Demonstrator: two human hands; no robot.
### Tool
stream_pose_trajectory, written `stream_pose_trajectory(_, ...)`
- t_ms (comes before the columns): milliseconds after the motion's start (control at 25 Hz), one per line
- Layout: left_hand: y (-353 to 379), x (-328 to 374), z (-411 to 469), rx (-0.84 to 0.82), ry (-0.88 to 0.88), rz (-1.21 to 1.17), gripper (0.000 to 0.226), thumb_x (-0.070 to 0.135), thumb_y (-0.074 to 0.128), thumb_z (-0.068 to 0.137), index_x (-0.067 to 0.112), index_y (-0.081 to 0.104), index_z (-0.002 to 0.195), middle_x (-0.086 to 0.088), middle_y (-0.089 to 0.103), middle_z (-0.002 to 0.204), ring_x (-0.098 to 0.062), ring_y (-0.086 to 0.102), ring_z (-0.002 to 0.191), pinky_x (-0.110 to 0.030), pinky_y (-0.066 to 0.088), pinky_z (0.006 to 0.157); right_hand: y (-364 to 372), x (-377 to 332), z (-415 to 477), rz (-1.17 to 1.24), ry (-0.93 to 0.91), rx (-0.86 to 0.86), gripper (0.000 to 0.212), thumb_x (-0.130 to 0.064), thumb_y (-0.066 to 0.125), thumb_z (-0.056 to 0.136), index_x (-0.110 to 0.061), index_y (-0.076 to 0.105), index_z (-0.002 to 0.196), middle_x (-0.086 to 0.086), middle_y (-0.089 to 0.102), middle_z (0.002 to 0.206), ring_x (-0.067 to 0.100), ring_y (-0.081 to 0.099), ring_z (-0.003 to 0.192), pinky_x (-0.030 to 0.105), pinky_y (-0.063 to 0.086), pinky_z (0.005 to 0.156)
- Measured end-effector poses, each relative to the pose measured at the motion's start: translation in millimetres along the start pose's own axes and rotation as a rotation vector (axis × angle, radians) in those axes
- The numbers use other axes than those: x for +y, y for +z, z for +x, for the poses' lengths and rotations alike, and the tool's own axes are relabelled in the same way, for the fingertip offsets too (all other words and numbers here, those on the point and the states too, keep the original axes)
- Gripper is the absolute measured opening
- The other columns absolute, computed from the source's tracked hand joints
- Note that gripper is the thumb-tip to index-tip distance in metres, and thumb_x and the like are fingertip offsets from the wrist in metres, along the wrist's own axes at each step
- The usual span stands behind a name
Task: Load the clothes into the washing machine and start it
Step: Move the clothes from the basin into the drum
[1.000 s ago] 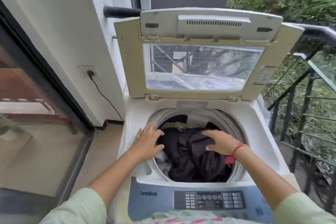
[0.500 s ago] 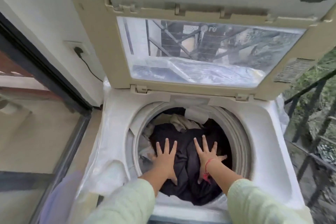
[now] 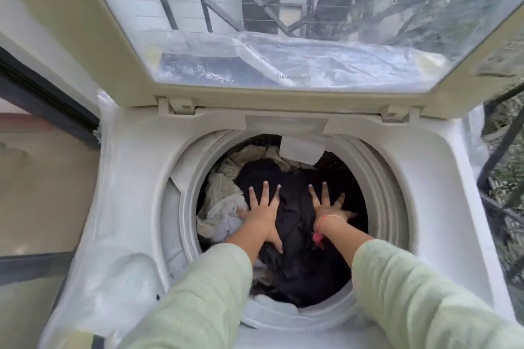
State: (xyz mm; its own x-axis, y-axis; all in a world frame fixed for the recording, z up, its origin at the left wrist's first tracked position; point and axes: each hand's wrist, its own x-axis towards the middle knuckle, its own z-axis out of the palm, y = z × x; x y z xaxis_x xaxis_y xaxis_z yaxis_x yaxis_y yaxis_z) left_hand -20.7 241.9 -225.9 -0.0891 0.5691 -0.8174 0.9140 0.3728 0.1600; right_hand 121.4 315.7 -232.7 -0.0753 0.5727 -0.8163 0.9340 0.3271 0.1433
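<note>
Nearer and lower than half a second ago: view dropped toward the drum, open lid now crowding the top of the frame, both hands seemingly further down the opening. Left hand and right hand flat on the dark clothes, fingers straight and spread, gripping nothing, pressing down. Clothes inside the drum: dark heap in the middle and right, pale pieces bunched against the left wall, top of the heap not far below the rim. Step in hand, by judgement: tamping the load. Lid closing and start not yet done. Risks: load packed too tight or lopsided, likely cause of an unbalanced spin; pale fabric riding up the left wall, liable to catch under the lid; loose plastic wrap on the washer top, liable to slide into the opening; red wrist thread and sleeve cuffs, liable to snag in the cloth on withdrawal. Differences from earlier frames: a second ago, left hand on the drum edge, right hand reaching over the heap, control panel in sight at the bottom; half a second ago, hands already flat and side by side on the dark cloth, panel out of sight; same spread pose now.
</note>
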Motion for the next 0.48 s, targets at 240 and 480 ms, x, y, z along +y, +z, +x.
stream_pose_trajectory(240, -28, -14, -63, -0.023, 0.107, 0.015, 0.103, 0.039, 0.073, 0.077, 0.02, 0.002, 0.15, -0.011, -0.007, 0.157, -0.042, -0.003, 0.142, -0.054, 0.023, 0.112, -34, 13, -82, -0.173, -0.109, 0.021, 0.123, -0.035, 0.084, 0.062, -0.027, -0.003, 0.15, 0.008, 0.011, 0.157, 0.036, 0.031, 0.136, 0.049, 0.041, 0.102)
stream_pose_trajectory(480, -56, -53, -173, 0.303, 0.356, -0.199, 0.042, 0.023, 0.055, 0.088, 0.019, 0.05, 0.129, -0.003, 0.055, 0.13, -0.018, 0.052, 0.118, -0.03, 0.043, 0.096, -43, 27, -221, 0.406, -0.407, 0.592, 0.049, -0.039, 0.064, 0.083, -0.028, 0.049, 0.129, -0.007, 0.056, 0.125, 0.016, 0.055, 0.114, 0.03, 0.046, 0.093)
